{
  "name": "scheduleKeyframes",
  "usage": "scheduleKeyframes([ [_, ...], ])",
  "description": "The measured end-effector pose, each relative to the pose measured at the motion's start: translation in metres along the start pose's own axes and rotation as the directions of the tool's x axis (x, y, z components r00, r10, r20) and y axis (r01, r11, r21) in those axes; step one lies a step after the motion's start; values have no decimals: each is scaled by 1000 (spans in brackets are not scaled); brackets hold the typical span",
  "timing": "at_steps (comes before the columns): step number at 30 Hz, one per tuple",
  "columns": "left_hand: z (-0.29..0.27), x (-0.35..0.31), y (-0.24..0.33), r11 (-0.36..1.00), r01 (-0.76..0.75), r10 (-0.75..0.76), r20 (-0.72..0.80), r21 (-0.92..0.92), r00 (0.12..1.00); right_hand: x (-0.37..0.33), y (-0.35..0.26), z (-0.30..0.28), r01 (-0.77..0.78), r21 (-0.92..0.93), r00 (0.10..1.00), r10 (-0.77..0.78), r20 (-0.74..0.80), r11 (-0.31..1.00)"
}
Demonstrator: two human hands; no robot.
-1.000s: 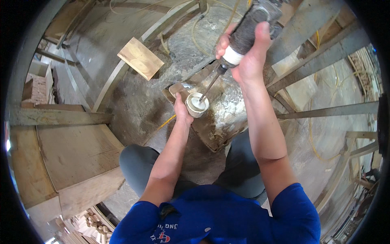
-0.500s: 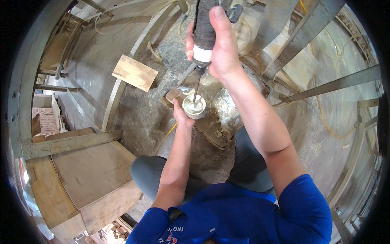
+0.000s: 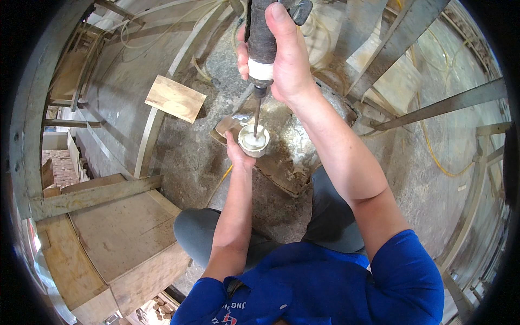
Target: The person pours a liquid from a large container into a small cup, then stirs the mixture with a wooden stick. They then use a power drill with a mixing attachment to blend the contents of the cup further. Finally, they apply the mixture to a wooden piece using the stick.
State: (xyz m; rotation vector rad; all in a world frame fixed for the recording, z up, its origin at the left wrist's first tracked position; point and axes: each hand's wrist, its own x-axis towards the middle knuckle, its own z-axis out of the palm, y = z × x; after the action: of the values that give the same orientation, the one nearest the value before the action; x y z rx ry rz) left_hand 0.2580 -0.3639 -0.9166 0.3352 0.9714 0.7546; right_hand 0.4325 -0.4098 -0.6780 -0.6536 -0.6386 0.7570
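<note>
My right hand [image 3: 291,62] is wrapped round a dark, straight-bodied power drill [image 3: 263,44] with a white band near its chuck. From the chuck a thin metal rod [image 3: 257,115] points down into a small white cup [image 3: 252,151]. The cup contains a creamy white liquid, and the rod's lower end is hidden in it. My left hand [image 3: 238,154] grips the cup from its left side, with the thumb up along the wall. Below the cup lies a stained, white-splashed board or sheet [image 3: 298,162] on the floor, between my bent knees.
A flat wooden board [image 3: 175,98] rests on a beam at the left. Wooden boxes [image 3: 116,233] stand close by my left knee. Metal frame legs [image 3: 441,105] slant in from the right, and a yellow hose [image 3: 431,157] runs along the floor there.
The drill, its rod and the cup have shifted slightly left in the picture, with the drill also a little higher. Both hands keep their hold.
</note>
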Motion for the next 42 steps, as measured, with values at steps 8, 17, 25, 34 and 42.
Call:
scheduleKeyframes([
  [8,-5,2,1,999,29,-29,12,-26,1000,-1,1,4,4,2,1000,-4,16,1000],
  [17,10,-10,5,997,32,-34,-38,-70,999,-4,2,6,89,-159,995,-82,55,983],
  [25,0,-2,11,986,-109,95,-109,-129,989,-7,6,12,100,-83,993,-93,78,992],
  [34,12,-9,19,959,-260,240,-162,-113,957,-6,10,11,93,-82,993,-87,76,992],
  [42,21,-17,27,915,-404,396,168,15,903,-8,4,11,68,72,997,-69,14,995],
])
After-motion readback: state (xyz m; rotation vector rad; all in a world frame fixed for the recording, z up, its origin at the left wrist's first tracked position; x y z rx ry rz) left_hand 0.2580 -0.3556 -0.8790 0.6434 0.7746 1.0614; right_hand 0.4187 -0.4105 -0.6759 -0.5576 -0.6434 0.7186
